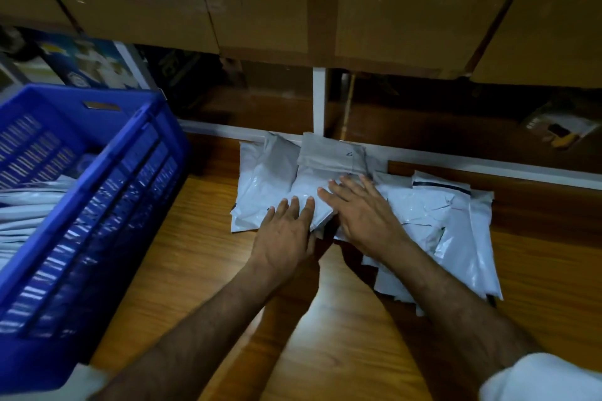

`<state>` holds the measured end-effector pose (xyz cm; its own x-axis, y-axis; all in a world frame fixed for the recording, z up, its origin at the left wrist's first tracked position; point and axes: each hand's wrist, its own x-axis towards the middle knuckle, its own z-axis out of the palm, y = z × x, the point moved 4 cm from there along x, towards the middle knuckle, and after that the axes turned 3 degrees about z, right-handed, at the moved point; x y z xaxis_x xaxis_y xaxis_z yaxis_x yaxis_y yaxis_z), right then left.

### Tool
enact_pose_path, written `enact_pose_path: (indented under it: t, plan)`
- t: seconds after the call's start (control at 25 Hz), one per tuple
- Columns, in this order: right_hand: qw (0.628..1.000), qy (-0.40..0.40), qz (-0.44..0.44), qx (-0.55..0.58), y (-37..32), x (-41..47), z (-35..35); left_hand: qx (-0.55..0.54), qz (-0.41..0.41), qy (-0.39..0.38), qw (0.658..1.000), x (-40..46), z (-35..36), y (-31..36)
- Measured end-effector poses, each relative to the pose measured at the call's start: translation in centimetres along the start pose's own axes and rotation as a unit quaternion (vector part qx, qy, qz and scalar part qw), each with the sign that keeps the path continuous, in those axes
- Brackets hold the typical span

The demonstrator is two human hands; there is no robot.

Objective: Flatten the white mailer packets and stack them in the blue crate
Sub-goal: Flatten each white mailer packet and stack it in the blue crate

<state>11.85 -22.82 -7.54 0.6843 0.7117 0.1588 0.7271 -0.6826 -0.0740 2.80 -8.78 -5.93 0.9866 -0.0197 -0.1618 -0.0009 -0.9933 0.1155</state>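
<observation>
A heap of white mailer packets (420,205) lies on the wooden floor in front of me. My left hand (285,234) and my right hand (361,212) both press flat, with straight fingers, on one packet (304,187) near the middle of the heap. A greyer folded packet (332,153) lies just beyond my fingertips. The blue crate (107,179) stands at the left, tilted in view, and several flattened white packets (29,205) are stacked inside it.
Large taped cardboard boxes (293,3) sit on a shelf overhead. A white shelf frame post (319,101) and rail run behind the heap, with dark storage space and more boxes beyond. Bare wooden floor (202,270) lies between the crate and my arms.
</observation>
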Motion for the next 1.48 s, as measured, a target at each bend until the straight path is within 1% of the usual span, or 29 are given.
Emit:
enact_pose_path:
  t: [0.08, 0.16, 0.24, 0.28, 0.36, 0.4, 0.48, 0.56, 0.68, 0.76, 0.84, 0.92, 0.96, 1.04, 1.12, 1.2, 1.32, 1.48]
  plan:
    - [1.0, 0.003, 0.005, 0.004, -1.3, -0.6, 0.1, 0.002, -0.009, 0.004, 1.0, 0.1, -0.8, -0.3]
    - [0.999, -0.004, 0.029, 0.013, -2.2, -0.9, 0.0, 0.029, 0.005, 0.011, 1.0, -0.3, -1.3, -0.7]
    - [0.998, -0.006, 0.055, 0.031, -3.0, -1.3, -0.6, 0.037, 0.038, 0.052, 0.997, -1.7, -1.9, -1.4]
    - [0.997, -0.003, 0.063, 0.042, -3.6, -1.6, -1.2, 0.034, 0.061, 0.084, 0.994, -2.8, -2.2, -2.1]
    - [0.995, 0.02, 0.07, 0.073, -5.7, -2.7, -2.8, 0.03, 0.109, 0.149, 0.982, -5.6, -2.3, -4.1]
    - [0.992, 0.038, 0.076, 0.092, -7.2, -3.8, -3.5, 0.021, 0.131, 0.162, 0.978, -7.3, -2.1, -5.2]
    - [0.988, 0.061, 0.084, 0.117, -11.3, -7.0, -4.0, 0.002, 0.171, 0.157, 0.973, -10.9, -0.9, -7.6]
    - [0.986, 0.055, 0.094, 0.13, -15.7, -10.8, -2.7, -0.008, 0.204, 0.125, 0.971, -14.5, 1.0, -9.2]
    - [0.98, -0.017, 0.144, 0.138, -20.3, -15.3, 2.1, -0.012, 0.227, 0.053, 0.972, -17.9, 5.8, -10.8]
    - [0.974, -0.065, 0.17, 0.135, -22.0, -17.3, 4.5, -0.02, 0.229, 0.0, 0.973, -19.4, 8.6, -11.6]
    - [0.97, -0.084, 0.175, 0.147, -23.3, -18.5, 5.3, -0.043, 0.237, -0.019, 0.97, -20.5, 9.9, -12.0]
    - [0.964, -0.07, 0.191, 0.174, -24.1, -18.5, 4.7, -0.082, 0.227, -0.009, 0.97, -21.1, 9.5, -11.6]
    - [0.961, -0.057, 0.201, 0.181, -24.3, -17.9, 4.5, -0.095, 0.208, 0.005, 0.974, -20.8, 9.2, -11.4]
    - [0.963, -0.035, 0.213, 0.162, -24.5, -16.0, 5.0, -0.093, 0.148, 0.029, 0.984, -19.7, 9.3, -11.2]
    - [0.966, -0.039, 0.221, 0.127, -24.7, -14.5, 6.3, -0.087, 0.104, 0.027, 0.99, -18.8, 10.2, -11.4]
    - [0.967, -0.042, 0.227, 0.107, -24.8, -14.1, 7.3, -0.081, 0.104, 0.026, 0.991, -18.5, 11.2, -11.6]
    - [0.97, -0.029, 0.224, 0.083, -24.9, -14.3, 7.5, -0.078, 0.113, 0.049, 0.989, -18.3, 11.8, -11.7]
    - [0.972, -0.049, 0.221, 0.067, -24.4, -13.9, 7.7, -0.068, 0.107, 0.06, 0.99, -18.0, 12.1, -11.4]
